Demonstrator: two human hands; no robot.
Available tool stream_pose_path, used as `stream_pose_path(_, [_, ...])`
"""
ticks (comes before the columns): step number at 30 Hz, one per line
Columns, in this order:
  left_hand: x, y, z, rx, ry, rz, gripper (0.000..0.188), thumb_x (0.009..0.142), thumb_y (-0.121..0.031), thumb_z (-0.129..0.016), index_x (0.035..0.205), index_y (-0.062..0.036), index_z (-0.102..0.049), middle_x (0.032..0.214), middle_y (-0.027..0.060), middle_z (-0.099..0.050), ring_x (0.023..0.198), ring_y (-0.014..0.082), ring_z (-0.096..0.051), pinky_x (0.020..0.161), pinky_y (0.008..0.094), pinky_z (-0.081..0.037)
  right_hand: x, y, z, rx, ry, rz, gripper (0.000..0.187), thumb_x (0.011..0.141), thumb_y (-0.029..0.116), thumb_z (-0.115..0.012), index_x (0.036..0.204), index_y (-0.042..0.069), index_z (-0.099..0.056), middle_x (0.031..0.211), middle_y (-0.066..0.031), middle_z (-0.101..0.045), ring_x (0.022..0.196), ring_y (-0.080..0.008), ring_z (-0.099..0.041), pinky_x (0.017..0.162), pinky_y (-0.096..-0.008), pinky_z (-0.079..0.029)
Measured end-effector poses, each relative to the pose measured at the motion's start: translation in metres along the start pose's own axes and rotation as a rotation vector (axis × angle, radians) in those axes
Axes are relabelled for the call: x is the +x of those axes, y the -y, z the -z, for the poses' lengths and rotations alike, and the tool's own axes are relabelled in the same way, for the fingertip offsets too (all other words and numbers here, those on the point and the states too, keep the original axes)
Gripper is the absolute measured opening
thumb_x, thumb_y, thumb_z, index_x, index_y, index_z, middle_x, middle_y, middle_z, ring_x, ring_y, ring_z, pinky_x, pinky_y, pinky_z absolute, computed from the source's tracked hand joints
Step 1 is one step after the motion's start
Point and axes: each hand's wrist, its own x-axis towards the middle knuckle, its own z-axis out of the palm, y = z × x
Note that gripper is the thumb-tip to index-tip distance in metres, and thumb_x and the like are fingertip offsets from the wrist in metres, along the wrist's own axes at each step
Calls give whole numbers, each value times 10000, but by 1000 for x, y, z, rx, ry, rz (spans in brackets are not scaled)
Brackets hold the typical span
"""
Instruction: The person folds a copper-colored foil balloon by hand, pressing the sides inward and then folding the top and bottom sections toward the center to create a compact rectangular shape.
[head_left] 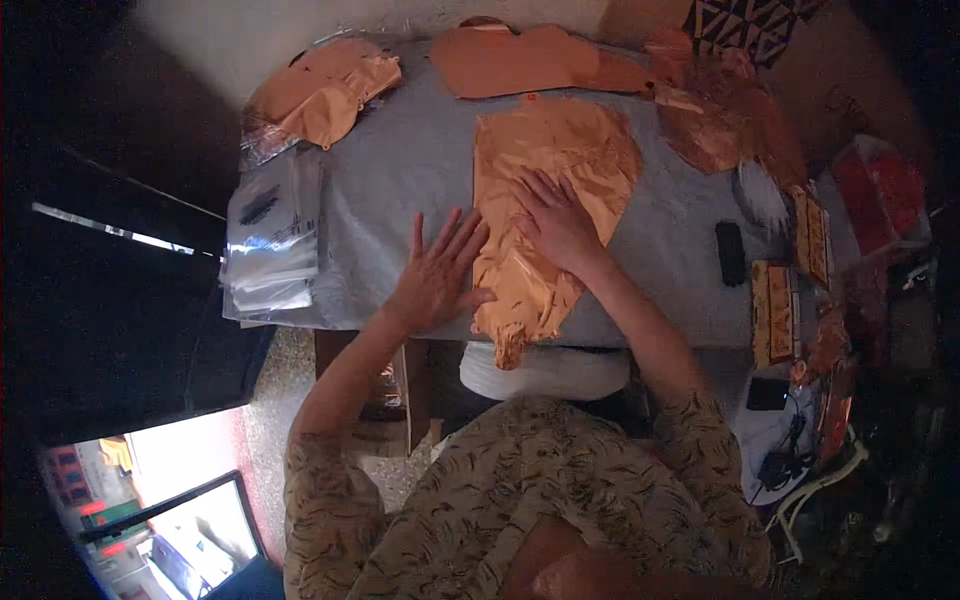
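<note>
The copper foil balloon [545, 200] lies flat and deflated on the grey worktop [400, 190], running from its narrow tail at the near edge up to a broad crinkled body, directly under and between your two hands. Your right hand [556, 222] presses palm-down on the middle of it, fingers spread wide and pointing away from you, holding nothing, the forearm coming in at a slant from your lower right. Your left hand [436, 275] is flat and open too, fingers fanned, resting mostly on the grey cover with its thumb side touching the balloon's left edge; that forearm rises from the lower left, bent at the elbow. The foil is shiny, creased and wrinkled, catching orange light along its folds. Beyond your fingertips lie more copper foil pieces [520, 60], smoother and matte-looking, and another crumpled one [320, 95] off past your left hand. Well out to the left of your left hand sits a stack of clear plastic sleeves [272, 235], glossy and rectangular. To the right of your right hand lies a small black oblong object [731, 253].
</note>
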Motion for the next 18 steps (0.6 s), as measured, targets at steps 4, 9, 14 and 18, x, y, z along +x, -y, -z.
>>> stream_pose_path(4, [16, 8, -1, -23, -3, 5, 935, 972, -687, -484, 1620, -41, -286, 1701, 177, -245, 1580, 388, -198, 1230, 679, -93, 0, 1, 2, -13, -4, 11, 538, 1030, 310, -570, 1510, 82, -482, 1611, -136, -411, 1519, -311, -340, 1261, -519, -227])
stream_pose_path(9, [84, 6, -14, -303, -211, 19, 895, 1016, -593, -492, 1625, 7, -229, 1698, 207, -232, 1581, 380, -193, 1259, 576, -178, 0, -1, -3, -28, -16, 3, 571, 1007, 302, -600, 1523, 96, -469, 1606, -144, -416, 1518, -310, -345, 1258, -520, -237])
stream_pose_path(14, [79, -21, -27, -192, -114, 49, 881, 1035, -545, -495, 1609, 62, -215, 1694, 256, -200, 1573, 418, -196, 1264, 563, -171, -5, -6, -4, -37, -26, 34, 639, 989, 331, -624, 1550, 89, -437, 1593, -140, -431, 1513, -309, -352, 1252, -514, -249])
stream_pose_path(18, [41, -44, -15, -73, -71, 86, 915, 1017, -575, -512, 1602, 69, -227, 1678, 276, -229, 1566, 449, -195, 1262, 569, -172, -3, -1, 1, 47, -34, 11, 576, 1004, 360, -597, 1477, 43, -509, 1595, -168, -420, 1506, -324, -355, 1254, -528, -229])
